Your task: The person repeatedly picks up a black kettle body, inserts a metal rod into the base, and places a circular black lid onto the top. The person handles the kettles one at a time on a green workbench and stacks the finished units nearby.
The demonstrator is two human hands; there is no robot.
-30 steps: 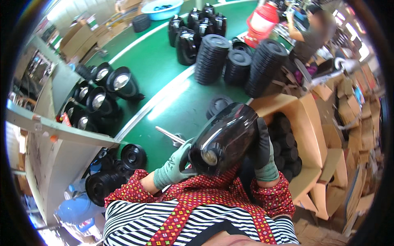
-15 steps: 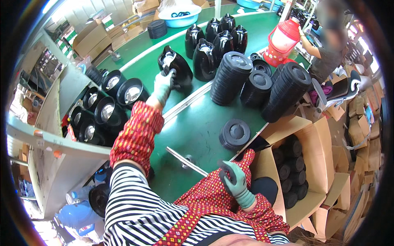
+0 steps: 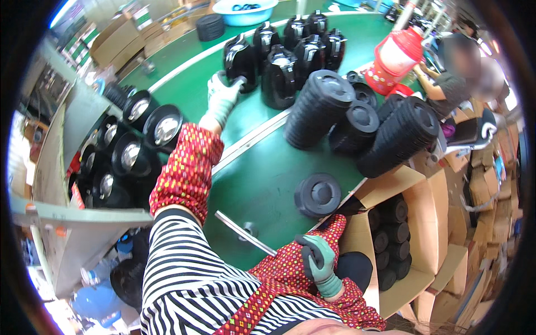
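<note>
Jug [image 3: 240,61] stands just beyond the left hand [image 3: 222,95], half open; touching, I cannot tell. Right hand [image 3: 321,259], rightward of jug, curls loosely, palm hidden.

Head-worn fisheye view, facing down, close above the green table [image 3: 259,181]

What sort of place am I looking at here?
Probably a factory assembly workshop: matching glossy black jugs stand grouped on a long green worktop, with tall stacks of round black parts nearby and an open cardboard box holding more black pieces.
</note>
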